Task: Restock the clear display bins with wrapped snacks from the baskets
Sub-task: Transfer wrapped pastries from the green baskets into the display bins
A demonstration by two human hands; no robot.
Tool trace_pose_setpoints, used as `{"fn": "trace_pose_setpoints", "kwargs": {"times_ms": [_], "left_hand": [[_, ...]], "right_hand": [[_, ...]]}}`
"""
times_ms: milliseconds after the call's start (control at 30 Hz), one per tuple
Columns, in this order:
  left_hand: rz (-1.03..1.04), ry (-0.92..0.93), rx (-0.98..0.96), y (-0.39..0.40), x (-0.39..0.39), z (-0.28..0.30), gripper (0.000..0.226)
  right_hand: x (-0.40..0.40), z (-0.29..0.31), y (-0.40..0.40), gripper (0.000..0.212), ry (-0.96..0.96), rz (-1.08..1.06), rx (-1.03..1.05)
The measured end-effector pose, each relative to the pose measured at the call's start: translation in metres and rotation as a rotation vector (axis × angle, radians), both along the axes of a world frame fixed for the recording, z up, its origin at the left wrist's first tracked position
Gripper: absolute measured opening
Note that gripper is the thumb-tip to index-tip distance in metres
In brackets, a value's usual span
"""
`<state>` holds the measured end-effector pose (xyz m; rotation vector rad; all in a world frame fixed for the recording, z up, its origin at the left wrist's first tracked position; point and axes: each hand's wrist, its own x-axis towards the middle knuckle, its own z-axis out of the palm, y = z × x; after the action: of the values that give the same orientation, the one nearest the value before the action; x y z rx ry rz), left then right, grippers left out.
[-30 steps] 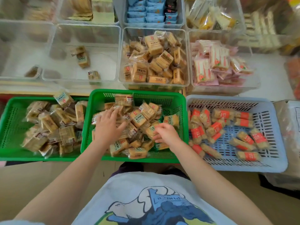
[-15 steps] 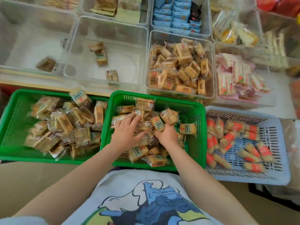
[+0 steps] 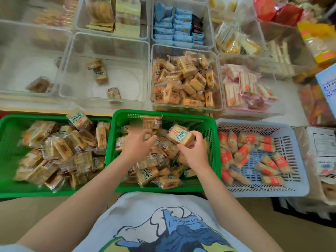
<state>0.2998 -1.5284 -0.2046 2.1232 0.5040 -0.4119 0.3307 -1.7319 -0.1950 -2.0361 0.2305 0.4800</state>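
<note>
Both hands are inside the middle green basket [image 3: 211,142], which is heaped with wrapped tan snacks. My right hand [image 3: 195,153] holds one wrapped snack [image 3: 180,136] raised above the pile. My left hand [image 3: 136,144] is curled around a blurred wrapped snack [image 3: 148,136] in the heap. Behind the basket a clear bin [image 3: 220,82] is nearly full of the same tan packs. To its left another clear bin [image 3: 76,70] holds only three packs.
A left green basket [image 3: 7,142] holds darker wrapped snacks. On the right, a pale blue basket [image 3: 298,160] has red-labelled sticks. Other clear bins hold pink packs [image 3: 241,88], blue packs [image 3: 174,28] and, far left, one brown pack [image 3: 38,85].
Both hands have moved toward the far side of the middle basket. My right hand has lifted a tan pack clear of the pile. The camera has tilted up toward the bins.
</note>
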Motion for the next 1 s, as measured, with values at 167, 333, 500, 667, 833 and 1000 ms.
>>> {"fn": "trace_pose_setpoints", "kwargs": {"times_ms": [167, 333, 500, 667, 833, 1000], "left_hand": [[0.064, -0.114, -0.261, -0.028, -0.001, 0.053, 0.038], [0.25, -0.159, -0.421, -0.045, -0.02, 0.071, 0.033], [0.294, -0.099, -0.566, -0.058, -0.037, 0.086, 0.023], [0.248, -0.113, -0.555, -0.057, -0.048, 0.096, 0.02], [0.269, -0.128, -0.537, -0.026, -0.052, 0.1, 0.023], [0.38, -0.131, -0.384, 0.071, -0.048, 0.092, 0.023]], "right_hand": [[-0.006, 0.034, -0.012, 0.056, -0.066, 0.176, 0.249], [-0.014, 0.05, -0.039, 0.025, -0.018, 0.212, 0.329], [-0.031, 0.043, -0.058, 0.019, 0.089, -0.008, 0.461], [-0.055, 0.045, -0.048, 0.025, 0.216, 0.146, 0.567], [-0.063, 0.054, -0.008, 0.028, 0.206, 0.139, 0.593], [-0.052, 0.049, 0.068, 0.029, 0.204, 0.057, 0.522]]}}
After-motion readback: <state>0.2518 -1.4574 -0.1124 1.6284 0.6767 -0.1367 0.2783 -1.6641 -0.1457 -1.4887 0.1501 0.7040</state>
